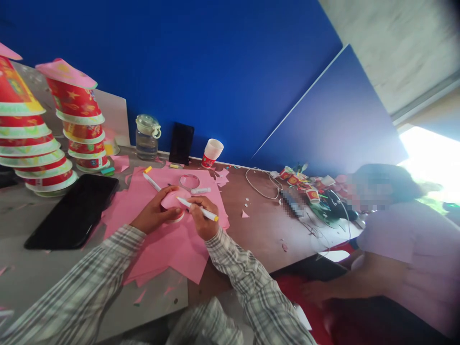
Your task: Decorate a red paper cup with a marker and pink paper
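My left hand (pixel 156 211) is closed around a piece with a pink paper top (pixel 170 200); a pale rim shows beneath it, perhaps a paper cup's. A white marker with a yellow end (pixel 210 215) is gripped in my right hand (pixel 205 223), its tip at the pink paper. Under both hands lies a stack of pink paper sheets (pixel 154 254). On the sheets beyond my hands are a roll of tape (pixel 189 181), a second white marker (pixel 151 182) with its yellow cap (pixel 147 169) nearby, and a white tube-like piece (pixel 200 190).
Two curved stacks of red paper cups (pixel 81 105) (pixel 27 129) stand at left, pink cones on top. A black phone (pixel 72 211) lies before them. Along the blue partition stand a glass jar (pixel 147 139) and white cups (pixel 212 151). Cables and clutter lie right, near a seated person (pixel 402 244).
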A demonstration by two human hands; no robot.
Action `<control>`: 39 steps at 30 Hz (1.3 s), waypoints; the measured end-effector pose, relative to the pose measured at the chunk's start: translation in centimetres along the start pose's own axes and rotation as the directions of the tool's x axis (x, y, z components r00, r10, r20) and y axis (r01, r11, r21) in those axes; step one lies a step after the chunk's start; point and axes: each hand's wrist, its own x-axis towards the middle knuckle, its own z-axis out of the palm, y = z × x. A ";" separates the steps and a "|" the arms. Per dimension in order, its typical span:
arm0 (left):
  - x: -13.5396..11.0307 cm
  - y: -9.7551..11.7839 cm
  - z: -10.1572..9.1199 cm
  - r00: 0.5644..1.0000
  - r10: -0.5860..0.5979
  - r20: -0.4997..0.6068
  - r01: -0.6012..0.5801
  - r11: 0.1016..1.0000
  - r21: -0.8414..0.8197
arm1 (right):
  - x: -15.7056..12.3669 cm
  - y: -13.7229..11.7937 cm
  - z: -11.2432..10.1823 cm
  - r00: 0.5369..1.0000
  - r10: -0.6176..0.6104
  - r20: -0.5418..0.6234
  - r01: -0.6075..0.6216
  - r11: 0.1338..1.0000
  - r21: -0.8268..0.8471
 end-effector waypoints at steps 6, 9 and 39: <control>0.0 0.2 0.1 0.999 -0.042 0.020 0.043 0.998 -0.043 | 0.0 0.1 0.3 1.000 -0.007 -0.002 0.007 0.999 -0.038; 0.0 0.3 0.1 0.998 -0.054 0.018 0.055 0.997 -0.056 | 0.1 0.1 0.5 1.000 -0.020 0.003 0.020 0.998 -0.061; 0.1 0.0 0.0 0.998 0.060 0.004 -0.060 0.998 0.028 | 0.3 -0.3 0.0 0.999 -0.049 -0.010 0.048 0.997 -0.067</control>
